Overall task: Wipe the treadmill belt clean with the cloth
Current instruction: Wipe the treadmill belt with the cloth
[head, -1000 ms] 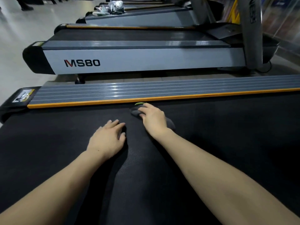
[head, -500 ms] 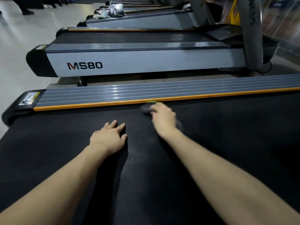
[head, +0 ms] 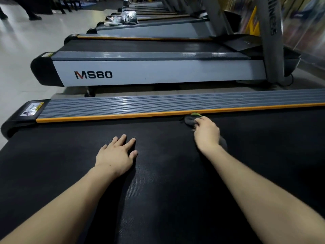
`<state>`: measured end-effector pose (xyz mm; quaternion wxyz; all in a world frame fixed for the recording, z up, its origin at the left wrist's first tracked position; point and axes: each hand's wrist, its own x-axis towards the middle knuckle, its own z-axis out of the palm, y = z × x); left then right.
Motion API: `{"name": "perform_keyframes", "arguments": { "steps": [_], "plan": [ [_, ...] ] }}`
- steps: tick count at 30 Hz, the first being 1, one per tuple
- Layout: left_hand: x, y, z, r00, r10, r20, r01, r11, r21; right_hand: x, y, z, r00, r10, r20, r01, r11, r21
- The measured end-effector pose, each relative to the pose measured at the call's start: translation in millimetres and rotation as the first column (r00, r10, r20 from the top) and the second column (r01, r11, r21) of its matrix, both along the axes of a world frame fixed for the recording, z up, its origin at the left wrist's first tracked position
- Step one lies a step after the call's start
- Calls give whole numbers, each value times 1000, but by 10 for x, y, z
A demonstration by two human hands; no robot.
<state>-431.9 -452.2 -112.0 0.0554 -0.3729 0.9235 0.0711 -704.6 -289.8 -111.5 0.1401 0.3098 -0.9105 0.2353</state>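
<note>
Head view showed our right hand (head: 207,132) pressing a dark grey cloth (head: 190,119) with a green edge onto the black treadmill belt (head: 167,191), right against the orange strip (head: 105,117) that borders the belt's far side. Our fingers were curled over the cloth, gripping it, and part of the cloth peeked out beneath the wrist. Compared with half a second before, this hand and the cloth had slid further right along the strip, so the gap between our two hands had widened. Our left hand (head: 117,155) lay flat on the belt with its fingers straight and slightly spread, holding nothing, in much the same place on the belt as earlier. Beyond the orange strip ran the ribbed grey side rail (head: 175,103), with a sticker (head: 31,109) on its black end cap at the left. Past that stood a neighbouring treadmill (head: 149,71) marked MS80, and further machines lined up behind it, one carrying a silvery bundle (head: 129,15) too blurred for us to identify.
</note>
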Motion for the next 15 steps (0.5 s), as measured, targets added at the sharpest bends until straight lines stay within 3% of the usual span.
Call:
{"name": "perform_keyframes", "arguments": {
  "steps": [5, 9, 11, 15],
  "plan": [
    [14, 28, 26, 1000, 9, -13, -9, 1000, -1, 813, -968, -100, 927, 369, 60, -369, 929, -15],
    [20, 35, 44, 1000, 6, -4, -6, 1000, 16, 752, -944, -139, 853, 521, -25, -519, 853, 57],
    [28, 30, 47, 1000, 14, -1, -14, 1000, 26, 533, -721, -131, 843, 536, -49, -530, 842, 97],
    [21, 24, 79, 1000, 24, 0, -24, 999, 46, 161, -330, -132, 914, 399, -75, -387, 912, 137]
  ]
}}
